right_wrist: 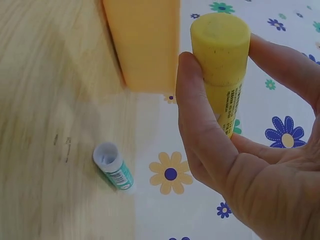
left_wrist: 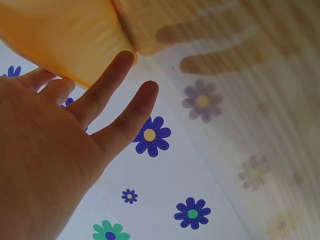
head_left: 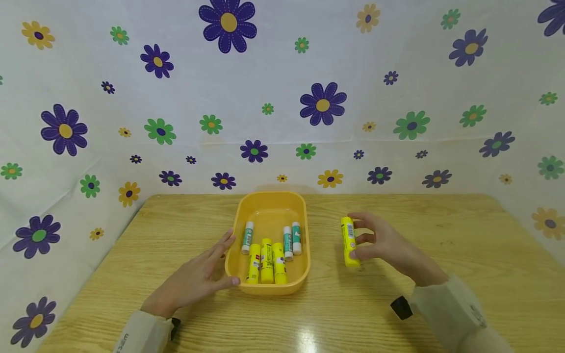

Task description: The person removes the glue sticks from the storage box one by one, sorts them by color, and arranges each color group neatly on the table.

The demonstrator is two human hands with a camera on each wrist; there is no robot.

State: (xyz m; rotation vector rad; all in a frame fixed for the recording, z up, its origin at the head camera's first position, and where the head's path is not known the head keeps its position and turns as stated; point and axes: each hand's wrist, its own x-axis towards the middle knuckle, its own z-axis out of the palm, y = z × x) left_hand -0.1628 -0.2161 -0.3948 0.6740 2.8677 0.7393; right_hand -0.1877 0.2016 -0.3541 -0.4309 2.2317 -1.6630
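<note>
Three yellow sticks lie side by side in the near half of the tray, along with three green sticks: one by the left wall, two close together by the right. To the right of the tray and apart from it, the right hand pinches another yellow stick between thumb and fingers. Fingers spread and fairly straight, the left hand touches the tray's left side, with its thumb at the near-left corner; it is not clasped round anything. One more green stick shows in the right wrist view, near the edge of the table; whether it stands or lies, I cannot tell. Flowered cloth hangs behind the table.
</note>
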